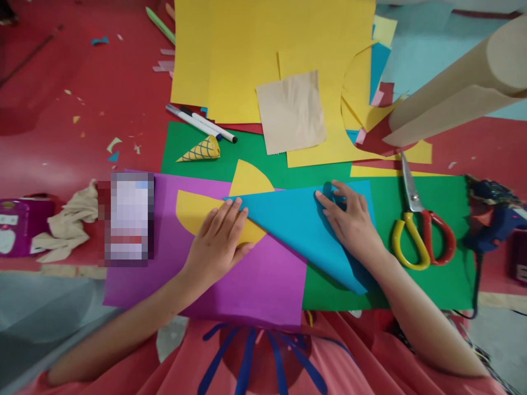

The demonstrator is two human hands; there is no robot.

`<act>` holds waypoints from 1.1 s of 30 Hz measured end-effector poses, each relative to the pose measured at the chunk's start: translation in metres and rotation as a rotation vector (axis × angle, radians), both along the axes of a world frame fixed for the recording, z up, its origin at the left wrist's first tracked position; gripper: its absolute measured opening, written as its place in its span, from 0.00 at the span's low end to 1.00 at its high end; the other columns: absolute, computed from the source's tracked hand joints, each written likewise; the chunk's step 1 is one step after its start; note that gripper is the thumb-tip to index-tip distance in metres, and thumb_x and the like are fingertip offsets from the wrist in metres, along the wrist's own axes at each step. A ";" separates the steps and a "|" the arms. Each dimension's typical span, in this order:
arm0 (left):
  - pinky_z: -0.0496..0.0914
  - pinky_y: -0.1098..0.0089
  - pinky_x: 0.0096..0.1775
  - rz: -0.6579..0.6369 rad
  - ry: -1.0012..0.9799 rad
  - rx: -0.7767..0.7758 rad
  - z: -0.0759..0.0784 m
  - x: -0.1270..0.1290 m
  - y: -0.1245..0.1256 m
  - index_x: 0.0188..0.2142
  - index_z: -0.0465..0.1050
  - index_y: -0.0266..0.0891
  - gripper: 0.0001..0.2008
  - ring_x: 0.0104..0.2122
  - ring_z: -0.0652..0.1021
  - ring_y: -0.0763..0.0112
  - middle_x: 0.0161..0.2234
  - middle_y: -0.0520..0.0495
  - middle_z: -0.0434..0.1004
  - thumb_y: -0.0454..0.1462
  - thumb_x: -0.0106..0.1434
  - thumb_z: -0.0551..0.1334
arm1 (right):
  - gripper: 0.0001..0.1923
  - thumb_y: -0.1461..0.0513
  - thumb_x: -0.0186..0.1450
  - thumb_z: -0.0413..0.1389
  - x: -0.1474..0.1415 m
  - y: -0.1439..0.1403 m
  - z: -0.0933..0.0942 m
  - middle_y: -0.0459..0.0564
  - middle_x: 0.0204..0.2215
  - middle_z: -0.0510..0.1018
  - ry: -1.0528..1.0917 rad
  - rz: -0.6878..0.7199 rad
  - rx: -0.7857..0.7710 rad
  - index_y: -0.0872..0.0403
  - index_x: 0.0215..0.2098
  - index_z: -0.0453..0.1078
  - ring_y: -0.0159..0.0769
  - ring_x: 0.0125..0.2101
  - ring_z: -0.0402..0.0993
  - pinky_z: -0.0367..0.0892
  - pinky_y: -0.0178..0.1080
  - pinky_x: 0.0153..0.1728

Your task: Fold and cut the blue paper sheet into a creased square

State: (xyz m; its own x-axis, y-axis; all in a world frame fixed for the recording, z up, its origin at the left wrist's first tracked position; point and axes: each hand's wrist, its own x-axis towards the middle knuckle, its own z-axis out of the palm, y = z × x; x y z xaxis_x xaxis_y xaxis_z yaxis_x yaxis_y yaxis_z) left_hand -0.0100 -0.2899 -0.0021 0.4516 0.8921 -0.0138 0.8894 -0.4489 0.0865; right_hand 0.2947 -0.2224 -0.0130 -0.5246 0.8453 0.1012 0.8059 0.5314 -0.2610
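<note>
A blue sheet of paper (296, 225), folded into a long pointed triangle, lies in front of me. My left hand (220, 236) rests flat with fingers stretched out, its fingertips at the triangle's left point and its palm over a yellow paper piece (189, 211). On the right part of the blue paper lies my right hand (349, 219), fingers apart and touching the surface. Beneath are a purple sheet (263, 291) and a green sheet (329, 285). A second yellow curved piece (249, 178) shows behind the blue paper's upper edge.
Scissors (415, 200) with yellow and red handles lie at right, near a blue glue gun (494, 230). A brown paper roll (457, 82) stands behind. A small yellow cone (201, 149), pens (206, 125) and a beige paper square (291, 112) lie beyond. At left is a blurred-out phone-like object (128, 216).
</note>
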 end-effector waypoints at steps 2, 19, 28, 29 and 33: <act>0.57 0.52 0.61 -0.004 -0.013 0.000 0.000 0.000 0.000 0.65 0.52 0.28 0.32 0.64 0.60 0.47 0.64 0.29 0.59 0.45 0.69 0.55 | 0.20 0.63 0.71 0.46 0.000 0.000 0.000 0.66 0.59 0.62 -0.003 0.008 0.007 0.54 0.60 0.64 0.50 0.52 0.69 0.66 0.54 0.52; 0.57 0.52 0.62 -0.006 -0.046 -0.042 0.003 -0.001 0.002 0.66 0.50 0.29 0.32 0.66 0.58 0.49 0.65 0.29 0.57 0.44 0.69 0.56 | 0.20 0.63 0.71 0.47 0.001 0.001 0.000 0.66 0.61 0.63 -0.020 0.023 0.014 0.56 0.60 0.65 0.50 0.52 0.69 0.65 0.52 0.53; 0.59 0.53 0.61 0.016 -0.100 -0.055 0.001 -0.005 0.004 0.67 0.43 0.30 0.35 0.65 0.60 0.52 0.64 0.28 0.58 0.45 0.69 0.54 | 0.21 0.62 0.71 0.46 0.002 0.000 0.000 0.65 0.62 0.63 -0.020 0.015 -0.004 0.54 0.61 0.64 0.50 0.52 0.69 0.65 0.54 0.53; 0.60 0.53 0.61 0.013 -0.106 -0.058 0.000 -0.007 0.004 0.67 0.44 0.30 0.34 0.65 0.60 0.52 0.64 0.28 0.59 0.45 0.69 0.54 | 0.21 0.62 0.71 0.46 0.002 0.000 0.000 0.65 0.62 0.63 -0.023 0.017 0.000 0.54 0.61 0.64 0.50 0.52 0.69 0.65 0.53 0.53; 0.59 0.51 0.61 0.024 -0.069 -0.058 0.001 -0.017 0.006 0.66 0.51 0.33 0.29 0.63 0.62 0.50 0.62 0.30 0.62 0.42 0.69 0.54 | 0.20 0.63 0.71 0.47 0.001 -0.001 -0.001 0.65 0.61 0.63 -0.035 0.023 0.019 0.56 0.61 0.64 0.49 0.51 0.69 0.65 0.52 0.53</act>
